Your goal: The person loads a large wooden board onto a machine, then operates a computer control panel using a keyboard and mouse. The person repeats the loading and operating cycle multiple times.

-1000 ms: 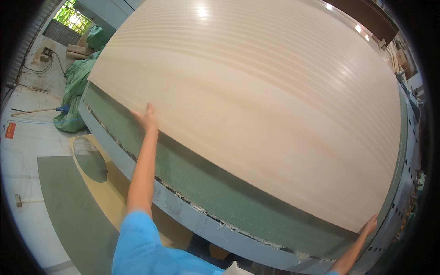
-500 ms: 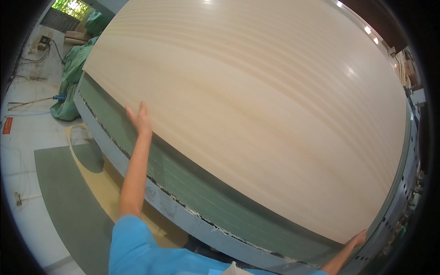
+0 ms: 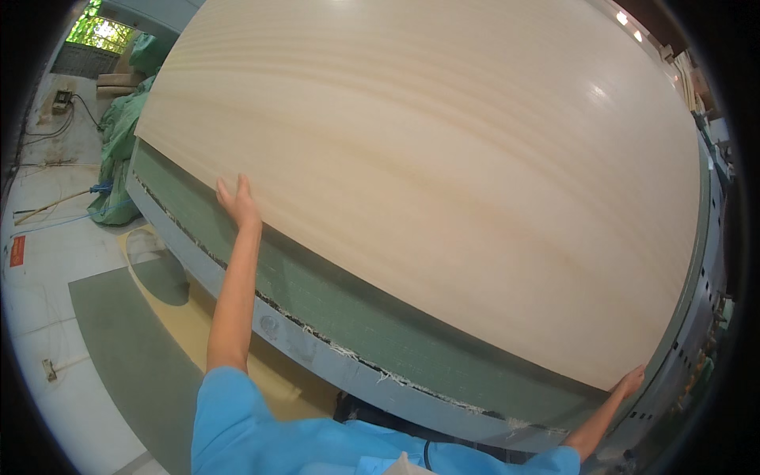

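Observation:
A large pale panel (image 3: 427,182) with a faint wood-like grain lies over a green bed (image 3: 356,317). Along its near side a dark shadow runs beneath the edge. My left hand (image 3: 240,204) is at that near edge toward the left, thumb and fingers about the rim; the fingers below are partly hidden. At the near right corner, my right hand (image 3: 630,381) grips the panel, its fingers closed on the edge. Both arms are spread wide.
A blue-grey frame (image 3: 301,336) with frayed strands borders the bed. On the left floor lie a grey-green sheet (image 3: 131,348) and a yellowish sheet with a rounded cutout (image 3: 190,336). Green sacking (image 3: 119,166), cables and a socket box (image 3: 62,100) are beyond.
The view has tilted slightly, so the floor at left sits lower and the near right corner higher. Both hands keep their places on the panel's edge.

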{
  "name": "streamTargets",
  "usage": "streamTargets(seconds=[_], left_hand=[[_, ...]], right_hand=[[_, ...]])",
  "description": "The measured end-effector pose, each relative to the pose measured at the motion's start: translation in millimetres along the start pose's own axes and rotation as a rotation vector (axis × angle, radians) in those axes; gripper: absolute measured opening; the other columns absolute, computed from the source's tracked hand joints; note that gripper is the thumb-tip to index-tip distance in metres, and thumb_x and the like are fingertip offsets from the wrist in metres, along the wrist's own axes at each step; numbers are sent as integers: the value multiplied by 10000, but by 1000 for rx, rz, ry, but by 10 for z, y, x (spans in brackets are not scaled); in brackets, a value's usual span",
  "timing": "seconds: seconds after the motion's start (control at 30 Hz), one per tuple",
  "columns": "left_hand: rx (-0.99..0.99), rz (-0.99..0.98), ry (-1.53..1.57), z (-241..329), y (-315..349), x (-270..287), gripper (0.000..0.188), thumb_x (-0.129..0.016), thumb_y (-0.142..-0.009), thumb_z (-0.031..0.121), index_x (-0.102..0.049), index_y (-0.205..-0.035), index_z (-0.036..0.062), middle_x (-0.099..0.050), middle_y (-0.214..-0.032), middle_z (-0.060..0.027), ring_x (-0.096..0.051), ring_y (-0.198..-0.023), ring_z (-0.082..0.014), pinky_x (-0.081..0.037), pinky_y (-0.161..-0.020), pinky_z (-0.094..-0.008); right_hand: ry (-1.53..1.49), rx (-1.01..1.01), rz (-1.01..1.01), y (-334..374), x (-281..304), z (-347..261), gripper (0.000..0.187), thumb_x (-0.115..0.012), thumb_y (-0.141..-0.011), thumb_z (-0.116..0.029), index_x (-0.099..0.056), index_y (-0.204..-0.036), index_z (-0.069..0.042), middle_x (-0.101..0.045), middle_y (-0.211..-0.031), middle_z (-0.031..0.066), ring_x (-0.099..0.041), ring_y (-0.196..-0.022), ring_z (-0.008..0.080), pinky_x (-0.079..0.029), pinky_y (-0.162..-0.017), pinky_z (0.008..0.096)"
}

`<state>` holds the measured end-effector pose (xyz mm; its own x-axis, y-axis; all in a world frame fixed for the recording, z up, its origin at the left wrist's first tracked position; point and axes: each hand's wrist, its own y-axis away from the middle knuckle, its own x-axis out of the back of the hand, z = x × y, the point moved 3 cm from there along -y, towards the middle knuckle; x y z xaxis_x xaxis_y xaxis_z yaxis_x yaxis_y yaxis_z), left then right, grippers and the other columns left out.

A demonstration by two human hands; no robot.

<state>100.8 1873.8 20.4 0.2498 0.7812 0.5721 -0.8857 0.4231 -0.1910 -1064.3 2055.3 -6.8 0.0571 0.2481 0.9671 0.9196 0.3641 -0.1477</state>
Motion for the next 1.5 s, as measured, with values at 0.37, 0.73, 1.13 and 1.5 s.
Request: streamTargets(seconds=[0.37,0.73,1.13,1.5], left_hand=[[-24,8,12,-40,-6,29,832,-705,-943,368,-282,-1579,39,-163,-1637,-268,-176,-1526,-399,-186,-1235,-485],[32,-21,13,-161,-45,20,829,-714,-927,386,-314,-1569,44,-99,-1626,-333,-132,-1527,-452,-188,-1227,-509],[-33,29,143,-295,-99,-124,813,-697,-931,429,-350,-1543,22,-103,-1588,-375,-168,-1492,-513,-269,-1193,-521],[299,-720,878,-780,-35,1580,822,-612,-1007,342,-145,-1599,14,-431,-1544,-202,-425,-1428,-306,-295,-1197,-443]], right_hand=[[87,-132,-52,-58,33,-51,759,-376,-1006,-634,-675,-1250,20,-683,-1254,216,-644,-1145,400,-501,-954,495],[-70,-172,-175,29,28,-154,734,-386,-1015,-614,-670,-1263,15,-705,-1205,217,-670,-1044,429,-512,-926,513],[68,669,100,1629,-408,-1055,657,-474,-1056,-402,-327,-1558,-4,-263,-1631,252,-237,-1523,367,-201,-1249,433],[-229,1328,-287,6732,701,-3559,638,-602,-987,-392,-454,-1481,-18,-385,-1565,253,-338,-1474,394,-315,-1198,458]])
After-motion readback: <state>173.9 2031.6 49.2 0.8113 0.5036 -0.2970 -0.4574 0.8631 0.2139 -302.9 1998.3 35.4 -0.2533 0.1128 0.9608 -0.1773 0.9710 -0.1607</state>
